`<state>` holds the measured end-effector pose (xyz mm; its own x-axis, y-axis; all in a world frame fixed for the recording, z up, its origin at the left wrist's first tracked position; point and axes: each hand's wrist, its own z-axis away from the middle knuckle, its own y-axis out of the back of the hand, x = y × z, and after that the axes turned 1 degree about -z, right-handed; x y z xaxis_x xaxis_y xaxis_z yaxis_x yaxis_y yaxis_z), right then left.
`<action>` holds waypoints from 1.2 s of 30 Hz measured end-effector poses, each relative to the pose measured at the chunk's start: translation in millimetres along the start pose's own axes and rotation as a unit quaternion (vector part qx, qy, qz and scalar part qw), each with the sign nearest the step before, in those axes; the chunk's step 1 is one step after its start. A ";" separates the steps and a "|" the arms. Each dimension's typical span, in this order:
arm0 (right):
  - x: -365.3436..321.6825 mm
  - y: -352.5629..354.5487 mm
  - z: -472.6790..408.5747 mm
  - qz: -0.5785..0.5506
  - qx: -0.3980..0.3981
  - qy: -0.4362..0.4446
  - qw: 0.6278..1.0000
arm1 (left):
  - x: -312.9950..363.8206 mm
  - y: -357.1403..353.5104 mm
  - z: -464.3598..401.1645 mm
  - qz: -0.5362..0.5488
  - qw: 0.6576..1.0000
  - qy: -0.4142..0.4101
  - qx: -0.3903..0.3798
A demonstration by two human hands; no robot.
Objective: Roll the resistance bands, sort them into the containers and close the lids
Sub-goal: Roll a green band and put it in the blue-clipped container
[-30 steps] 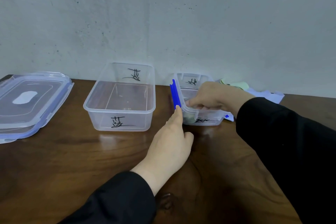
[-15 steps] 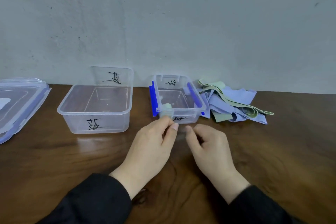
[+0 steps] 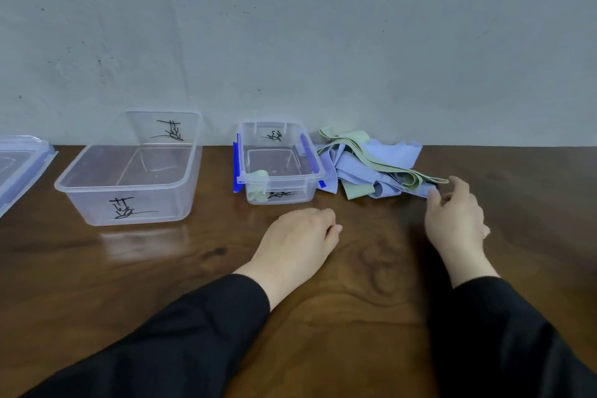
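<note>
A small clear container (image 3: 315,170) with blue clips stands at the middle back; a rolled green band (image 3: 258,178) lies in its near left corner. A larger clear container (image 3: 193,152) with black writing stands empty to its left. A loose pile of blue and green bands (image 3: 371,168) lies right of the small container. My right hand (image 3: 455,216) hovers at the pile's near right end, fingers spread and holding nothing. My left hand (image 3: 300,236) rests on the table in front of the small container, fingers loosely curled, empty.
A clear lid with blue clips (image 3: 19,165) lies at the far left edge of the brown wooden table (image 3: 129,268). A grey wall (image 3: 290,42) rises right behind the containers.
My right hand left the small container, came back to the front, then moved right toward the band pile. My left hand drew back from the container's corner. The view shifted right.
</note>
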<state>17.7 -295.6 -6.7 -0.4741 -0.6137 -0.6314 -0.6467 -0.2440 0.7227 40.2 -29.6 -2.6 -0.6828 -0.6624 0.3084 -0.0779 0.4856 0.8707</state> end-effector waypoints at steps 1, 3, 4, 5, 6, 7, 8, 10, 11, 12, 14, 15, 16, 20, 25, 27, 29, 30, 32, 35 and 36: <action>3.2 -1.1 -4.9 0.024 -0.018 -0.011 0.999 | 2.1 -3.2 -1.7 -0.031 0.999 -0.013 0.003; 6.3 -4.4 -11.7 0.063 -0.062 -0.015 0.996 | 3.8 -6.2 -3.4 -0.068 0.997 -0.024 0.007; 7.9 -6.8 -15.4 0.073 -0.084 -0.012 0.994 | 3.6 -6.6 -4.0 -0.073 0.997 -0.025 0.007; 8.4 -8.3 -18.9 0.078 -0.102 -0.009 0.992 | 3.7 -6.6 -4.3 -0.074 0.997 -0.026 0.007; 9.0 -9.2 -22.8 0.082 -0.114 -0.006 0.990 | 4.0 -5.9 -4.5 -0.075 0.997 -0.027 0.008; 9.4 -9.6 -26.8 0.084 -0.124 -0.003 0.989 | 4.0 -5.5 -4.1 -0.075 0.997 -0.028 0.009; 9.3 -9.8 -30.1 0.088 -0.132 -0.002 0.987 | 4.0 -5.3 -3.7 -0.072 0.997 -0.028 0.010; 8.6 -9.4 -34.4 0.091 -0.138 -0.001 0.986 | 4.3 -5.1 -2.5 -0.066 0.997 -0.025 0.013; 7.3 -8.3 -34.9 0.083 -0.128 0.002 0.988 | 3.8 -5.7 -2.3 -0.066 0.997 -0.025 0.016; 7.1 -7.4 -35.1 0.069 -0.110 0.008 0.991 | 3.3 -6.5 -2.4 -0.066 0.997 -0.025 0.018; 5.0 -3.0 -31.8 0.009 -0.052 0.049 0.997 | 2.4 -7.0 -3.3 -0.067 0.997 -0.026 0.021; 3.6 0.3 -28.6 -0.044 -0.024 0.071 0.996 | 2.3 -7.4 -3.6 -0.068 0.997 -0.025 0.022; 0.6 4.0 -24.1 -0.107 -0.003 0.089 0.990 | 2.3 -7.5 -3.2 -0.070 0.997 -0.026 0.024; -19.2 15.5 -1.7 -0.280 0.094 0.162 0.942 | 4.8 -4.1 -0.1 -0.020 0.998 -0.036 0.047; -45.5 13.0 31.0 -0.323 0.167 0.276 0.890 | 20.7 16.0 -7.4 0.132 0.983 0.009 0.127; -57.3 13.2 49.1 -0.354 0.140 0.269 0.885 | 36.7 30.0 -18.7 0.198 0.973 0.034 0.112; -63.1 11.4 63.5 -0.379 0.106 0.261 0.881 | 54.0 41.6 -31.0 0.260 0.960 0.067 0.075; -63.6 10.3 68.0 -0.377 0.093 0.265 0.882 | 61.6 44.5 -36.0 0.301 0.948 0.091 0.052; -63.1 9.0 73.3 -0.316 0.103 0.308 0.891 | 71.7 45.1 -41.0 0.404 0.903 0.145 0.029; -63.3 10.3 83.5 -0.269 0.089 0.370 0.885 | 68.9 38.9 -40.0 0.523 0.818 0.235 0.037; -63.4 10.8 86.5 -0.274 0.065 0.372 0.884 | 64.7 37.5 -38.2 0.529 0.811 0.245 0.049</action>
<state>-10.9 -194.3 16.8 0.4251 -0.7666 -0.4813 -0.7435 -0.5990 0.2973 20.8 -76.0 64.6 -0.0368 0.0182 0.9992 0.2890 0.9573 -0.0068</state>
